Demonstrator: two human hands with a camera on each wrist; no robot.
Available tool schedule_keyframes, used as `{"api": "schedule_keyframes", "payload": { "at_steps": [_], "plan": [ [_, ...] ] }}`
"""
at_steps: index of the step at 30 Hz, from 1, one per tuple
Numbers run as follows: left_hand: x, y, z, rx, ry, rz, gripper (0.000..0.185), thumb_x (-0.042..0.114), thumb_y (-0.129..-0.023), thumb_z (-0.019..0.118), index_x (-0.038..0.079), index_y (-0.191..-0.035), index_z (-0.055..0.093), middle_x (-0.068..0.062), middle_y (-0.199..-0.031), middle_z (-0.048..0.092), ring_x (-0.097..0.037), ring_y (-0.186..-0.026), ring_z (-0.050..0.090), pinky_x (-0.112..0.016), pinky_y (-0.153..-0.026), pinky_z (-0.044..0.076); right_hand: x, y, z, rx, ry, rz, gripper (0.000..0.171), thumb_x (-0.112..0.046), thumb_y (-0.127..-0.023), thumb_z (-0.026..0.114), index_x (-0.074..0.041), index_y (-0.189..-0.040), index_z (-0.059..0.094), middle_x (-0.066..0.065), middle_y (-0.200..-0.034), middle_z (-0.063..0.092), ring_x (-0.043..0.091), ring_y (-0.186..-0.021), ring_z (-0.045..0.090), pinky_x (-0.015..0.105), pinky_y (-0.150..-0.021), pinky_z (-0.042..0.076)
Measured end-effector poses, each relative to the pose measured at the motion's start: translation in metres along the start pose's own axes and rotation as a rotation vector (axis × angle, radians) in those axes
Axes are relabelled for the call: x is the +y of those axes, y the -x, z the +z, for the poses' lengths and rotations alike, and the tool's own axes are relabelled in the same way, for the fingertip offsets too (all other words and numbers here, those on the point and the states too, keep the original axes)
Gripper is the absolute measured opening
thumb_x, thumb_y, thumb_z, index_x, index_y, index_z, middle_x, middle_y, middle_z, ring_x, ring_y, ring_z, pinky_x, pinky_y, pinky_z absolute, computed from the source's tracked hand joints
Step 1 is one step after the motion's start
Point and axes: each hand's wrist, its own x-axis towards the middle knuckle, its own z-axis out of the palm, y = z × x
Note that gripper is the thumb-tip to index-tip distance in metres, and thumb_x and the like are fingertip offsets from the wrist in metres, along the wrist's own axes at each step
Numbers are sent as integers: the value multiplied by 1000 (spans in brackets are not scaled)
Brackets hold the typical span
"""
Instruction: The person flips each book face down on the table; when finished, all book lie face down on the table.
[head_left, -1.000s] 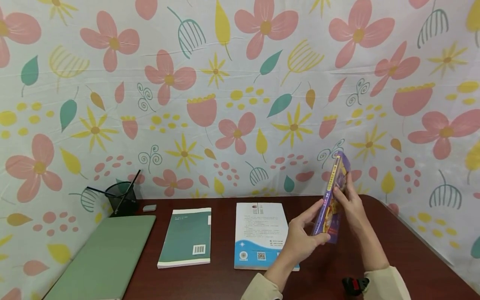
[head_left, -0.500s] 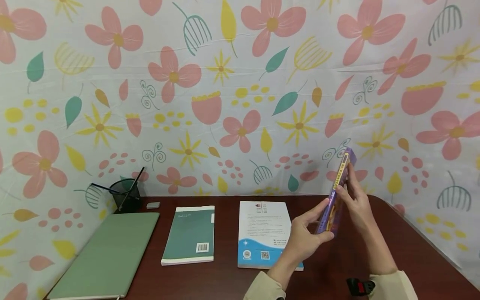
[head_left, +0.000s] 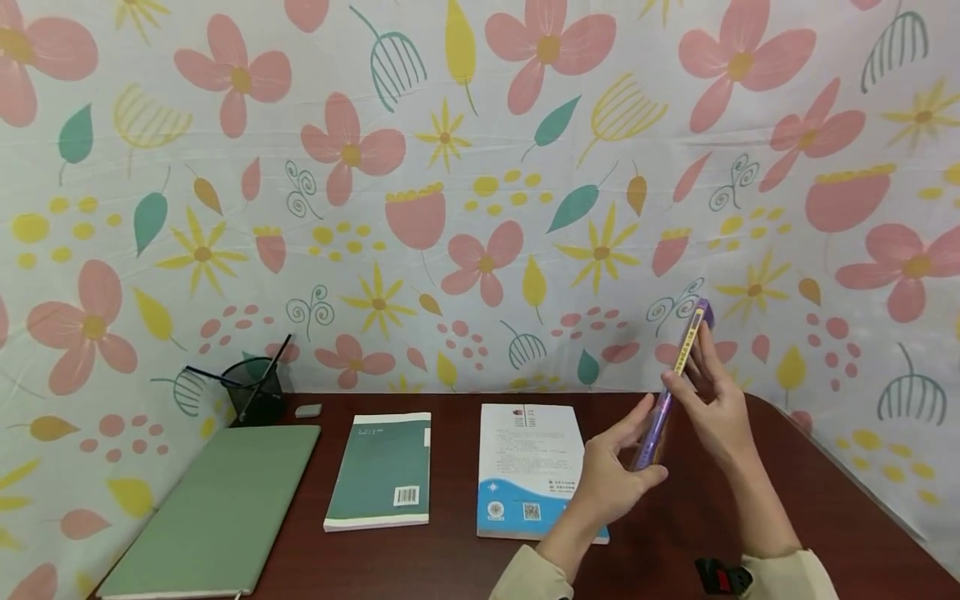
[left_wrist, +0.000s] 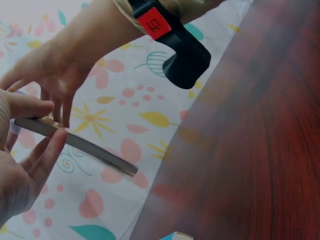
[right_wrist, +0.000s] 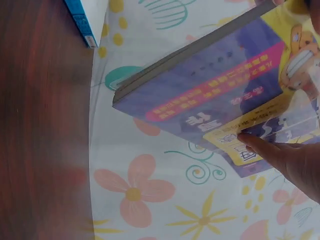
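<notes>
A purple paperback book (head_left: 660,417) with a cartoon cover is held up over the right side of the table, tilted, its spine facing the head camera. My left hand (head_left: 607,475) pinches its lower end between thumb and fingers. Higher up on the book, my right hand (head_left: 716,408) grips it with the thumb near the spine and the fingers behind. In the right wrist view the purple cover (right_wrist: 200,95) shows broadly, with the right thumb (right_wrist: 265,150) lying on it. The left wrist view shows the page edge (left_wrist: 100,152) between the hands.
A white and blue book (head_left: 528,450) lies beside the left forearm, and a teal book (head_left: 382,467) lies left of it. Farther left are a large green folder (head_left: 217,508), a black mesh pen cup (head_left: 258,404) with pens, and a small grey eraser (head_left: 308,411). A patterned cloth hangs behind.
The purple book has turned so that less of its cover and mostly its spine faces the head camera. The right hand's thumb has shifted to the spine side. The head view has panned slightly left.
</notes>
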Motion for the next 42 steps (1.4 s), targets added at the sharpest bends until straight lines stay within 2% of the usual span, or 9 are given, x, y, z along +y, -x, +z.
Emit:
{"api": "schedule_keyframes", "payload": {
  "at_steps": [5, 9, 12, 20, 28, 31, 37, 40, 42],
  "plan": [
    [-2, 0, 1, 10, -28, -3, 73, -5, -77, 67, 29, -138, 45, 6, -133, 56, 2, -100, 57, -13, -81, 47, -3, 2, 2, 50, 63, -12, 77, -15, -94, 54, -39, -147, 5, 5, -156, 21, 13, -136, 37, -2, -84, 38],
    [-3, 0, 2, 18, -41, -11, 73, -5, -76, 67, 31, -136, 48, 10, -133, 55, 4, -97, 56, -14, -80, 47, -5, 2, 5, 129, 95, -22, 77, -13, -90, 59, -39, -147, 14, 15, -150, 32, -11, -115, 47, -1, -78, 41],
    [-4, -1, 2, 19, -62, -13, 73, -4, -75, 68, 31, -136, 48, 11, -133, 55, 5, -96, 55, -14, -79, 46, -5, 1, 7, 174, 109, -28, 74, -12, -88, 62, -37, -146, 23, 17, -147, 37, -20, -103, 46, 0, -76, 41],
    [-4, 0, 5, 37, -104, -18, 73, -4, -72, 69, 32, -133, 51, 7, -128, 60, 6, -89, 55, -13, -73, 47, -6, 1, 10, 219, 149, -1, 74, -14, -85, 67, -37, -144, 30, 8, -149, 38, -13, -106, 49, -1, -73, 42],
    [-2, 3, 9, 107, -257, -68, 70, 4, -67, 73, 36, -127, 57, -5, -102, 63, 5, -83, 51, -11, -66, 42, 2, -1, 24, 438, 81, 1, 55, -4, -82, 61, -29, -131, 54, 9, -133, 57, -21, -94, 52, -1, -71, 43],
    [-2, 3, 10, 115, -286, -59, 69, 5, -67, 74, 35, -127, 57, -3, -111, 65, 3, -87, 50, -11, -71, 41, 5, -1, 27, 482, 64, 1, 55, 0, -82, 57, -27, -130, 56, 11, -130, 59, -21, -92, 53, -1, -69, 42],
    [-5, 4, 16, 157, -363, -59, 68, 10, -67, 77, 34, -127, 56, 14, -131, 56, -1, -104, 45, -15, -83, 39, 4, 1, 32, 536, 42, -29, 55, 5, -81, 54, -22, -129, 57, 20, -119, 64, -20, -77, 55, 3, -58, 39],
    [-7, 5, 17, 163, -382, -79, 65, 18, -69, 79, 32, -128, 55, 11, -130, 55, -3, -109, 45, -18, -87, 40, 3, 0, 33, 566, 26, -43, 54, 7, -80, 54, -18, -128, 58, 4, -98, 73, -16, -61, 52, 6, -51, 36],
    [-7, 6, 16, 141, -356, -100, 64, 24, -72, 79, 30, -130, 53, 9, -128, 53, -3, -108, 46, -18, -86, 41, 1, 0, 32, 586, 29, -57, 53, 8, -80, 52, -16, -127, 59, -12, -73, 68, -13, -49, 43, 9, -45, 32]
  ]
}}
